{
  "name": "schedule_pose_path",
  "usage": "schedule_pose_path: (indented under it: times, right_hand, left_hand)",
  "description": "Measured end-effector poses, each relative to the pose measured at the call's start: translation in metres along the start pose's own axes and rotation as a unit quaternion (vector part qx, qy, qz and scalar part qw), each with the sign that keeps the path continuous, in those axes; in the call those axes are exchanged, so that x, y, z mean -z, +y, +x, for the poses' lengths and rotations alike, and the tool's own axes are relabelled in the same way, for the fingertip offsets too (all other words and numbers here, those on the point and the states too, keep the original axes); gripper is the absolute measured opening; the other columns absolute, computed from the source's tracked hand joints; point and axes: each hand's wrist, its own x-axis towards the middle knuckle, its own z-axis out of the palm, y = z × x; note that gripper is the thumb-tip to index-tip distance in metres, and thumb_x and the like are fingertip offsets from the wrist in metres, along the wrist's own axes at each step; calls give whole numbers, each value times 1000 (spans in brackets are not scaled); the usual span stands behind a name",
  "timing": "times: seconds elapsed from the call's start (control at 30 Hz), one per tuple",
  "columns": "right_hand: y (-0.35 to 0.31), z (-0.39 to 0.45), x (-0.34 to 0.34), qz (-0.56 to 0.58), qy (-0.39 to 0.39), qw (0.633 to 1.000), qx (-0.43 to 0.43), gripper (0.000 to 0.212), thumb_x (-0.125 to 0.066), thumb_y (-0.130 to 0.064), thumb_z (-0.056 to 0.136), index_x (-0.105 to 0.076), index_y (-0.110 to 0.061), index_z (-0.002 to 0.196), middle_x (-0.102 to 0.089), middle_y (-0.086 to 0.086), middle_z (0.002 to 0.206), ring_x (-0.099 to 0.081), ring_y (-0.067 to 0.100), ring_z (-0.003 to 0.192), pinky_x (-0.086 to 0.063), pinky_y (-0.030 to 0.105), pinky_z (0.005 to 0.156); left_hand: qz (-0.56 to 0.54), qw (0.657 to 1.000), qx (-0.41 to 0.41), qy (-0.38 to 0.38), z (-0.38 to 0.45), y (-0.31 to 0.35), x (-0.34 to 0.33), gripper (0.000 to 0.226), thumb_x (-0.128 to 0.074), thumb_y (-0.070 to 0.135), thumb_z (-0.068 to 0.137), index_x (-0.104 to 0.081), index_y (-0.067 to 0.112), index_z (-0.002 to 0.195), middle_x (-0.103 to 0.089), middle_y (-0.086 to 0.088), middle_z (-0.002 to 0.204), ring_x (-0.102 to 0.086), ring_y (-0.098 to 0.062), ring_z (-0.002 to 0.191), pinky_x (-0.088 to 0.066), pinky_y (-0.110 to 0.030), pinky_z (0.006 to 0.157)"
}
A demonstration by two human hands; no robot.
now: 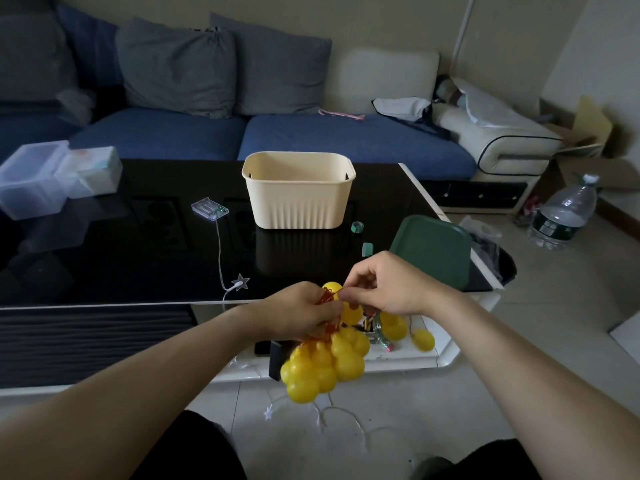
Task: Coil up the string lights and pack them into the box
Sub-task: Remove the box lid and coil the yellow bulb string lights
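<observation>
Yellow bulb cluster (pixel 325 362) gripped by left hand (pixel 298 315); right hand (pixel 388 289) pinching orange wire (pixel 329 296) (tangle risk); trailing cord (pixel 220 251) may snag worktop (pixel 138 254) edge.

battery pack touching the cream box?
Apart. The head view shows the battery pack lying left of the cream box, with a strip of bare black table between them.

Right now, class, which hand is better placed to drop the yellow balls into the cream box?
Left hand: it grips the balls by their orange string. The right hand only pinches the string's top; the box stands open ahead.
</observation>
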Motion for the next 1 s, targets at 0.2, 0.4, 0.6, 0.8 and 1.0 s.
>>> schedule_pose_path:
  times: [0.2,0.4,0.6,0.8,1.0]
  right_hand:
    - [6,3,-2,97,-27,995,-25,7,-75,-18,90,-76,-16,96,-76,3,86,-71,16,74,-58,34,69]
    - [3,4,2,92,-53,993,-49,37,-74,-57,73,-75,-20,77,-74,-1,76,-70,12,74,-56,31,76]
    - [1,1,4,162,-129,975,-84,32,-68,-36,92,-74,-29,62,-71,-1,72,-67,18,76,-52,32,78]
    - [9,-2,14,186,-27,980,-66,42,-64,-47,87,-76,-7,80,-70,8,71,-64,17,68,-47,29,72]
    - [23,-6,21,171,-22,979,-106,51,-62,-54,84,-77,-5,79,-62,3,64,-52,10,57,-42,22,59]
  left_hand:
    - [-174,983,51,-16,0,2,6,45,-43,27,101,-29,19,59,-19,0,53,-13,-12,45,-12,-22,42]
    - [-146,988,58,-7,-1,4,8,48,-38,28,102,-27,22,56,-19,1,54,-12,-13,46,-12,-23,43]
    - [-184,979,85,-1,-4,3,11,51,-32,40,104,-28,21,57,-19,2,53,-12,-12,46,-11,-23,43]
    - [14,992,86,92,-6,-1,10,46,-37,32,105,-50,14,65,-48,2,53,-44,-7,40,-36,-17,39]
    - [-20,996,63,59,-8,-8,19,51,-39,27,106,-37,17,56,-30,3,49,-27,-13,43,-25,-24,44]
